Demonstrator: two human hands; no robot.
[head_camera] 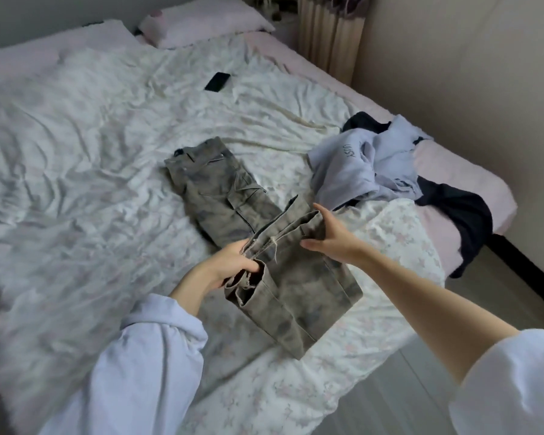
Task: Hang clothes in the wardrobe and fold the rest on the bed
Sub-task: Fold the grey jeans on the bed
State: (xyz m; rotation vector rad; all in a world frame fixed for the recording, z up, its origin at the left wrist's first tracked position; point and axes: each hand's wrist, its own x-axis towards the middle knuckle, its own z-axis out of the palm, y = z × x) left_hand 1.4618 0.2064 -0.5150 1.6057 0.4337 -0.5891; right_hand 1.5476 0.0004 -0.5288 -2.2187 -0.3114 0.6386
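On the rumpled white quilt (pixel 91 146) covering the bed (pixel 453 171), near its foot, lie the camouflage trousers (pixel 226 196), waistband toward the pillows and legs doubled back toward me, the hem ends lifted off the quilt. My left hand (pixel 230 262) grips the frayed hems at their left side, fingers curled into the leg opening; my right hand (pixel 330 237) holds the same hems at their right side, fingers curled over the top edge and thumb stretched below. Both my sleeves are pale, the left sleeve (pixel 145 356) bunched at the forearm, the right sleeve (pixel 515 381) pushed up above the elbow. Item, to the right of the trousers and apart from them: a heap of unfolded clothes, namely a light blue garment (pixel 358 171) with small dark lettering, lying over a dark navy garment (pixel 459 215) that spills over the bed's edge toward the floor (pixel 421 387). Item, farther up the quilt, well apart from the clothes: a black phone (pixel 217 81), lying flat. Item, at the head of the bed: a pale pink pillow (pixel 201 23). Beyond the bed, in the corner by the wall (pixel 468 73), hangs a beige curtain (pixel 330 32). No wardrobe shows in my view.
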